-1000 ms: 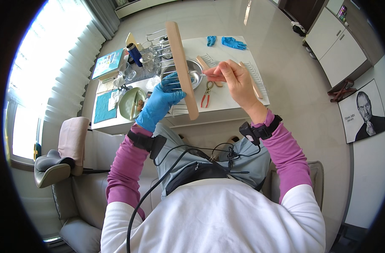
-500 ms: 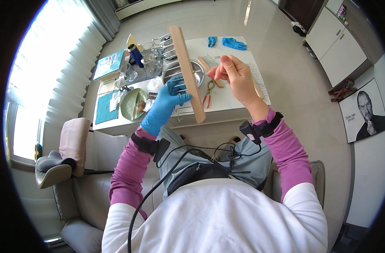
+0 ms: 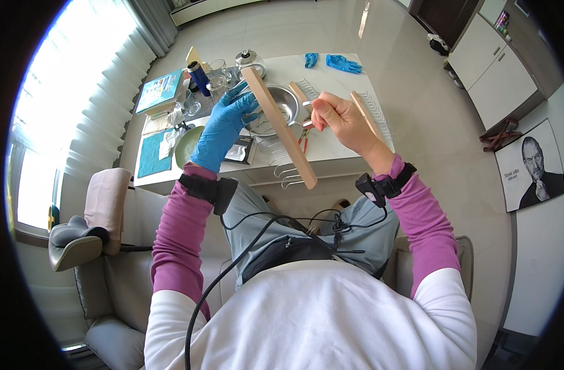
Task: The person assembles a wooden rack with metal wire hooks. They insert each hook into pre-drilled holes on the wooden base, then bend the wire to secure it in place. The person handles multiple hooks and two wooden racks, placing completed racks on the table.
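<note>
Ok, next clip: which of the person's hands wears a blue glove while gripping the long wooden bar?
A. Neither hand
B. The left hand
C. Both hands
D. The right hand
B: the left hand is in a blue glove and grips the wooden bar near its upper part, while the right hand is bare and pinches a small thing beside the bar.

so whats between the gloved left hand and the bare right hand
In the head view, the long wooden strip slants between the left hand and right hand, with the steel bowl behind it.
</note>
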Action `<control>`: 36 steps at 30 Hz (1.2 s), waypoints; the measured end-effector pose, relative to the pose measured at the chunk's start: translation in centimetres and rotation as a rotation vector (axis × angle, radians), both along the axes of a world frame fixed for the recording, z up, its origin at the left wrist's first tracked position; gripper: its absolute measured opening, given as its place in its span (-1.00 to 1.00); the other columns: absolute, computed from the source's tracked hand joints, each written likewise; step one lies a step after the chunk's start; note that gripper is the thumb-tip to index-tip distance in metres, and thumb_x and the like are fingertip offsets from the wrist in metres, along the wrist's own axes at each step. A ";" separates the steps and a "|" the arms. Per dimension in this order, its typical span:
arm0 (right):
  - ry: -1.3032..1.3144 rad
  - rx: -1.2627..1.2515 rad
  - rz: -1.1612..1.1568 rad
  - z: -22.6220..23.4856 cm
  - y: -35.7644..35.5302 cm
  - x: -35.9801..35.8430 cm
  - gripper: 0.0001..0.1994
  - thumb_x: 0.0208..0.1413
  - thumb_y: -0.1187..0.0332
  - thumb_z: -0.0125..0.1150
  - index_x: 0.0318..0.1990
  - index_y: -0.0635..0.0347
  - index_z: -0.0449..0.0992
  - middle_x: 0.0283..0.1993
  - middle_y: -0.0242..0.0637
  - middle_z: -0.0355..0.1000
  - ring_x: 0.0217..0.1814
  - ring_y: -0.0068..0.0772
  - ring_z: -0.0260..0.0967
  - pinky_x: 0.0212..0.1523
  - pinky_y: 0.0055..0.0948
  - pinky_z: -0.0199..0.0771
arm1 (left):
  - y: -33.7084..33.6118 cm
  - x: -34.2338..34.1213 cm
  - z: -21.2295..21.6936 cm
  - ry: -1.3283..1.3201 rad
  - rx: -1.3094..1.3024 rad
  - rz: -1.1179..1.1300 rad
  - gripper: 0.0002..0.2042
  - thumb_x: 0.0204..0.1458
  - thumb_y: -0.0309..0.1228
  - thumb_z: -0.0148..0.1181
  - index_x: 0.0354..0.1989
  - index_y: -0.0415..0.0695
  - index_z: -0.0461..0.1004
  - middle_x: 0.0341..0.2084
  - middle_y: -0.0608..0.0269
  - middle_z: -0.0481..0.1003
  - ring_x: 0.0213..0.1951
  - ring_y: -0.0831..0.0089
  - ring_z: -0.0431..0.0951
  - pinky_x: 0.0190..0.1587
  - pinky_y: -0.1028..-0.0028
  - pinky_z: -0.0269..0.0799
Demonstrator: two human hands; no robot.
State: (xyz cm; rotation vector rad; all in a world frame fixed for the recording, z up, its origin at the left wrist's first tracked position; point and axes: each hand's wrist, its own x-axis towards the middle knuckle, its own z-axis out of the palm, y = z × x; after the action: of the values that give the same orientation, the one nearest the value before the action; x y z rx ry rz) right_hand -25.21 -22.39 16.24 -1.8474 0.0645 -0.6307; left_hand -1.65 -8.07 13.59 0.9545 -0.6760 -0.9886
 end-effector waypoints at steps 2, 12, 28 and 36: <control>0.021 0.015 0.013 0.0 0.0 0.0 -0.59 0.38 0.08 -0.14 -0.47 0.15 0.23 -0.55 -0.44 0.25 -0.44 -0.61 0.19 -0.23 -0.54 0.33 | -0.3 0.6 0.2 -0.016 0.092 0.039 -0.55 0.02 -0.43 0.32 0.12 -0.07 0.40 -0.31 0.42 0.51 -0.35 0.66 0.51 -0.36 0.63 0.42; -0.041 0.082 0.013 -0.4 0.5 0.3 -0.61 0.38 0.11 -0.12 -0.48 0.14 0.23 -0.52 -0.48 0.19 -0.44 -0.61 0.21 -0.15 -0.45 0.44 | -0.9 0.0 0.2 0.148 0.032 0.051 -0.86 0.07 -0.42 0.28 -0.24 -0.07 0.46 -0.57 0.57 0.25 -0.60 0.75 0.19 -0.56 0.69 0.13; -0.229 0.188 -0.048 0.9 1.2 0.7 -0.60 0.38 0.15 -0.11 -0.53 0.11 0.17 -0.64 -0.56 0.07 -0.56 -0.69 0.03 -0.22 -0.44 0.48 | 0.8 -3.4 3.5 0.111 -0.193 0.093 -0.58 0.09 -0.54 0.15 0.17 -0.16 0.32 -0.20 0.27 0.53 -0.49 0.72 0.38 -0.34 0.68 0.40; -0.226 0.357 -0.149 0.6 1.2 1.6 -0.62 0.34 0.12 -0.03 -0.51 0.11 0.26 -0.63 -0.57 0.06 -0.56 -0.72 0.02 -0.23 -0.47 0.47 | 0.4 -4.2 3.7 -0.029 -0.185 0.276 -0.63 0.02 -0.60 0.26 0.05 -0.18 0.44 -0.23 0.28 0.55 -0.54 0.79 0.38 -0.55 0.80 0.26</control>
State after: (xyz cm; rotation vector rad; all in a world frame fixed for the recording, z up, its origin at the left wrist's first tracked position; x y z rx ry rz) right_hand -23.61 -21.19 16.87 -1.4282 0.1557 -0.8691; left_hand -5.90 -7.70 17.28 0.8725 -0.6292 -0.6585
